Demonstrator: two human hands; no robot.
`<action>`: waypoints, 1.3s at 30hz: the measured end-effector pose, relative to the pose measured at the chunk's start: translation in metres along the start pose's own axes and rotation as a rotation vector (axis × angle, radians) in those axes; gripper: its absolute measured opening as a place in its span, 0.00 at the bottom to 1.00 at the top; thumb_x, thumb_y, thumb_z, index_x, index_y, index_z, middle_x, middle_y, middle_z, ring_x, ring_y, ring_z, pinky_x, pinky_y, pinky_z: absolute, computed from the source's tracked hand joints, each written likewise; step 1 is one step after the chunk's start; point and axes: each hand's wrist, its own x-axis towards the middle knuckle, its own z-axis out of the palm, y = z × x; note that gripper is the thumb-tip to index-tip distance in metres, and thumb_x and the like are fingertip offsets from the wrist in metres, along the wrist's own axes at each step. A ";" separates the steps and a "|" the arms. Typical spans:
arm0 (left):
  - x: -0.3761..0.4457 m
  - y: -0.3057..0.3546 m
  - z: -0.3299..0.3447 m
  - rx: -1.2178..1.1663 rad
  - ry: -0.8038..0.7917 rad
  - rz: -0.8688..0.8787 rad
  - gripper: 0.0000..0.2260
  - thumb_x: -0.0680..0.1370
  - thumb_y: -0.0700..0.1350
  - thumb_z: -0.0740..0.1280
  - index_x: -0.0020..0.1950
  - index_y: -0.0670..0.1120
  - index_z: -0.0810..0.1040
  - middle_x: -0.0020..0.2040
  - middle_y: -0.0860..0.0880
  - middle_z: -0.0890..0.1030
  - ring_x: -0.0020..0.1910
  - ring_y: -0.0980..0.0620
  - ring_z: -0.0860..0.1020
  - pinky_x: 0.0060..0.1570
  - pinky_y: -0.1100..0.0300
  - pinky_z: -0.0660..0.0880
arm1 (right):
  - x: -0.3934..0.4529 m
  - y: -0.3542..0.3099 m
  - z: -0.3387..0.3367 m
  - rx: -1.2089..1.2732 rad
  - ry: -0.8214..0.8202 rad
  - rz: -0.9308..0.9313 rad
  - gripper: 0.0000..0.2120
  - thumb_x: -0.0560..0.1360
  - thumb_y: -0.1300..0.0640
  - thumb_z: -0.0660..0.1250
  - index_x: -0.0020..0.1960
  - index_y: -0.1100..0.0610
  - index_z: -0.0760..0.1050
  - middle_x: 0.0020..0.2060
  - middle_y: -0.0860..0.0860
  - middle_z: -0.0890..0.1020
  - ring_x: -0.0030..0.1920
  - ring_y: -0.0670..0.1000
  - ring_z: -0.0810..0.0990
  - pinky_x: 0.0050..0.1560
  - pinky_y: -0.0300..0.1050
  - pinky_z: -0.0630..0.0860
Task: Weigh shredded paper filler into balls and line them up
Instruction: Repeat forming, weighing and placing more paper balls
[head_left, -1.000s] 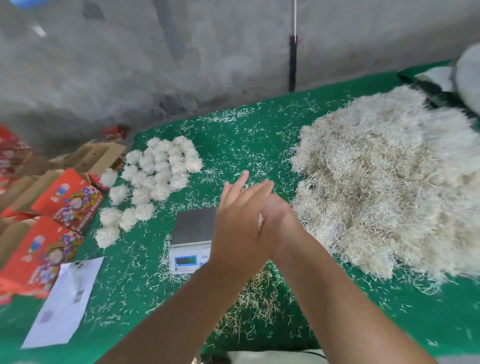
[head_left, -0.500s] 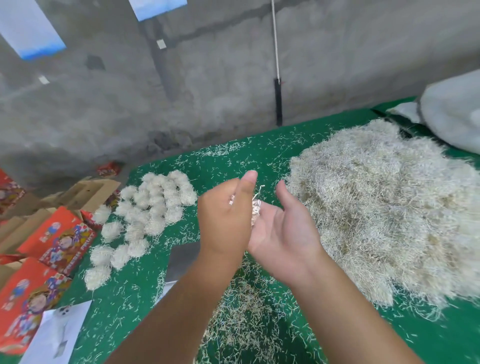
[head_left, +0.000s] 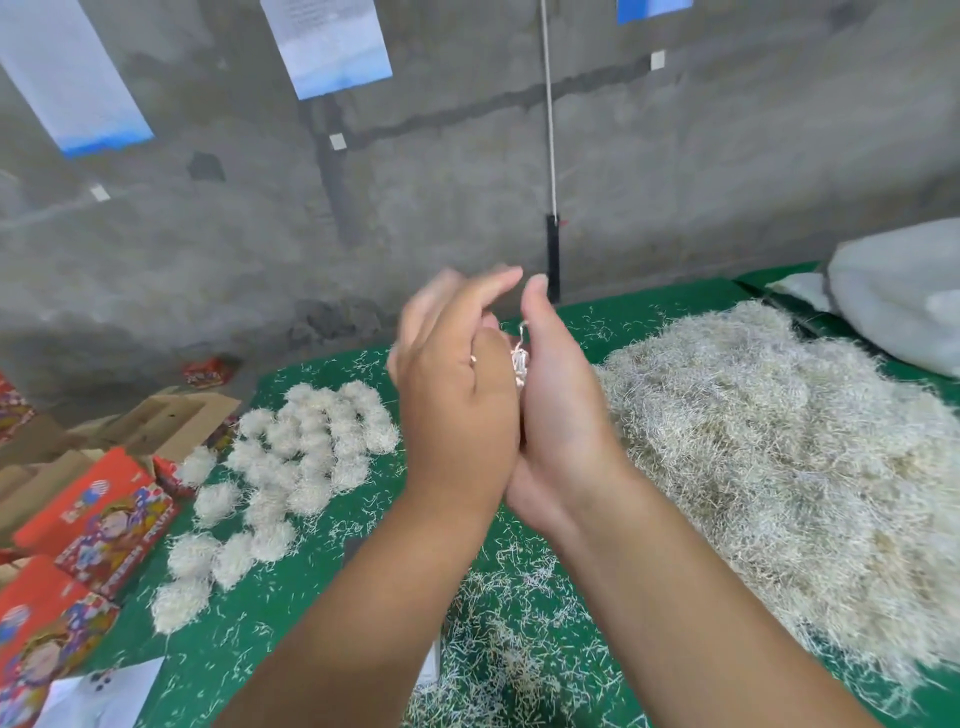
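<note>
1. Two hands are raised together above the middle of the green surface (head_left: 332, 587). The left hand (head_left: 457, 410) and the right hand (head_left: 558, 410) press palm to palm, with fingers mostly straight.
2. Between the palms sits a small wad of shredded paper (head_left: 518, 364). Only a few strands show at the gap, so I cannot tell its full size. Neither grip is clenched; the flat palms squeeze the wad from both sides.
3. One big pile of loose filler (head_left: 769, 467) covers the right part of the surface and reaches close to its right and near edges.
4. On the left lie the finished balls (head_left: 311, 457), roughly thirty of them, in tight rows near the far edge, with a looser line of balls that runs toward the near left.
5. Open green room stays between the balls and the pile, under the forearms, though scattered strands (head_left: 498, 649) lie there.
6. Three red printed boxes (head_left: 104, 514) stand along the left edge, beside brown cardboard (head_left: 171, 421), and one white sheet (head_left: 109, 696) lies at the near left corner.
7. One white sack (head_left: 904, 296) rests at the far right corner.
</note>
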 end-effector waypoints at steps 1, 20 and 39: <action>0.007 0.001 -0.003 0.069 -0.015 0.012 0.22 0.78 0.39 0.58 0.66 0.56 0.81 0.69 0.66 0.77 0.76 0.58 0.67 0.75 0.46 0.64 | -0.001 0.005 0.006 -0.015 -0.013 -0.033 0.28 0.84 0.38 0.61 0.68 0.60 0.79 0.63 0.55 0.84 0.66 0.53 0.82 0.74 0.52 0.72; -0.044 -0.027 -0.016 0.209 -0.317 0.439 0.22 0.84 0.52 0.60 0.71 0.39 0.77 0.76 0.44 0.74 0.80 0.48 0.65 0.79 0.37 0.56 | 0.014 -0.001 -0.028 -0.110 0.191 0.061 0.17 0.85 0.49 0.63 0.39 0.53 0.76 0.26 0.47 0.80 0.28 0.45 0.83 0.28 0.34 0.77; -0.088 -0.140 -0.092 -0.109 0.027 -0.769 0.15 0.80 0.58 0.61 0.40 0.53 0.80 0.34 0.52 0.82 0.34 0.59 0.79 0.43 0.55 0.70 | -0.012 0.141 -0.078 -0.431 -0.032 0.585 0.21 0.83 0.47 0.69 0.70 0.59 0.77 0.57 0.58 0.84 0.54 0.56 0.87 0.56 0.50 0.84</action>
